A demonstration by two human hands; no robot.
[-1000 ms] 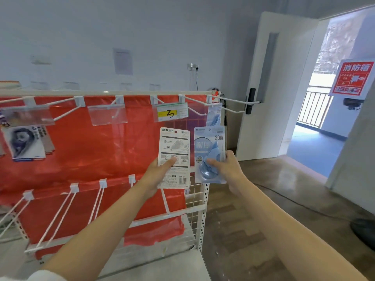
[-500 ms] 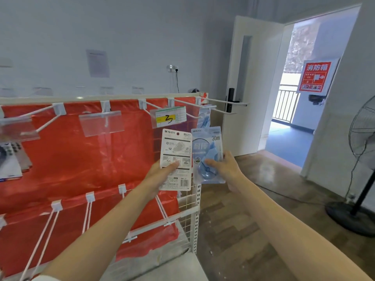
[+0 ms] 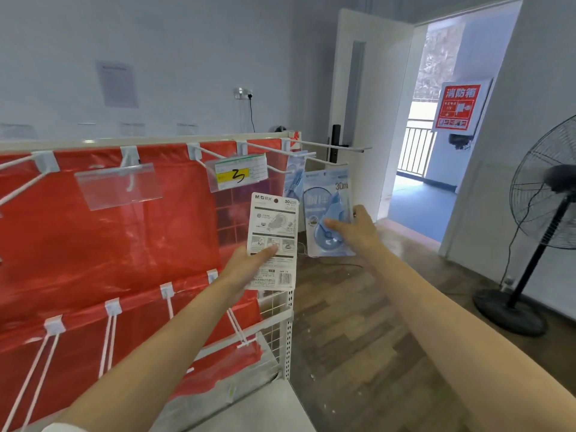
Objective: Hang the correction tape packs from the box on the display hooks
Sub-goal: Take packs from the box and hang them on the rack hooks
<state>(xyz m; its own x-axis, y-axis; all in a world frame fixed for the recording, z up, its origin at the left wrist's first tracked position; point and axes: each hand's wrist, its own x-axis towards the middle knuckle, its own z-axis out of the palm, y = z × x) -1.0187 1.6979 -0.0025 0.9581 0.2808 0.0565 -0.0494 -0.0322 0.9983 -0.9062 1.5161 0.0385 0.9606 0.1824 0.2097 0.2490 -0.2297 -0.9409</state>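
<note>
My left hand pinches a white correction tape pack with its printed back toward me. My right hand holds a blue correction tape pack marked 30m, front toward me, raised close under a white display hook at the rack's right end. Another blue pack hangs on that hook behind it. A longer hook juts out above. No box is in view.
A red-backed display rack carries several white hooks, a clear label holder and a yellow price tag. A standing fan is at the right. An open white door is behind.
My right hand has lifted the blue pack up and to the right, toward the end hook. The left hand's pack stays about level. My view has turned right, showing the fan.
</note>
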